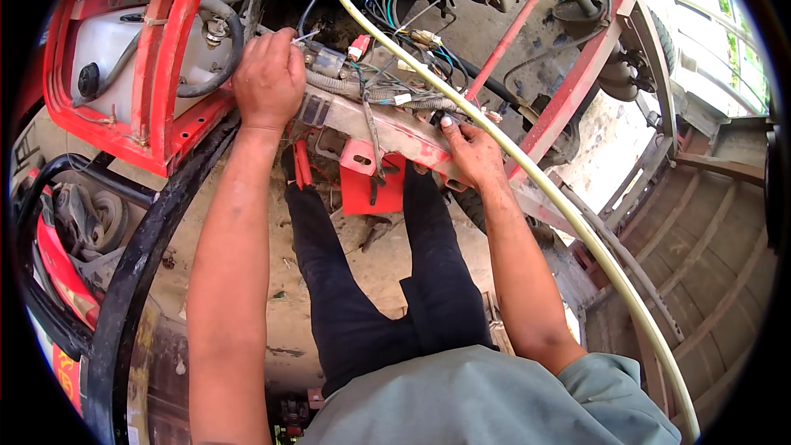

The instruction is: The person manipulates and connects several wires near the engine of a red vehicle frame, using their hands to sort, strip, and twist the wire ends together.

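My left hand [270, 81] is closed in a fist at the left end of a worn red-and-white frame beam [383, 128]. A thin metal tip [308, 35] pokes out beside its knuckles; what the fingers hold is hidden. Toward the beam's right end, my right hand [475, 152] grips its edge, thumb on top beside a small dark part, fingers mostly out of sight. Between the hands, a grey corrugated conduit [338, 85], a silvery cylindrical part [328, 61] and loose wires with a red connector [358, 48] lie along the beam.
A pale yellow hose [527, 166] arcs across the view in front of the frame. At left, a red cage [156, 74] surrounds a white tank [103, 53], beside a black bar [148, 276]. A red plate [372, 189] hangs below the beam. A ribbed metal panel [704, 255] stands right.
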Tool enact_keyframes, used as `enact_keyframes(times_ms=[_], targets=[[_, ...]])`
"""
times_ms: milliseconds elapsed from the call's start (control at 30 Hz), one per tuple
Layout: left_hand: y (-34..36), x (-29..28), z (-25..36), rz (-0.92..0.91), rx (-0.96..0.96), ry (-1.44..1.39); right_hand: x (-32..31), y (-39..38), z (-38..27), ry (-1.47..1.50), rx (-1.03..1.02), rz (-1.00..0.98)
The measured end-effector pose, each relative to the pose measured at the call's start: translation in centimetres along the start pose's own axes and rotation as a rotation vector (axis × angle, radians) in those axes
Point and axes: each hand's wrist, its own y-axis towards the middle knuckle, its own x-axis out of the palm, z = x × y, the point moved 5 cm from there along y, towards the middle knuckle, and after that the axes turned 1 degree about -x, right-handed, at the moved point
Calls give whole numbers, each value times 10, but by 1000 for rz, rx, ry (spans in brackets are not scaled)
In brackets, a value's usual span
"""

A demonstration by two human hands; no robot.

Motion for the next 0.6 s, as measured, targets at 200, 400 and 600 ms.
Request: enact_keyframes(times_ms=[200,400,600], targets=[[3,-4,0,8,10,-9,-8,-29,9,19,-304,271],[5,-6,4,-68,-5,-11,-31,-25,46,-57,-489,761],[2,-8,11,-41,36,-66,-16,-19,47,39,-446,914]])
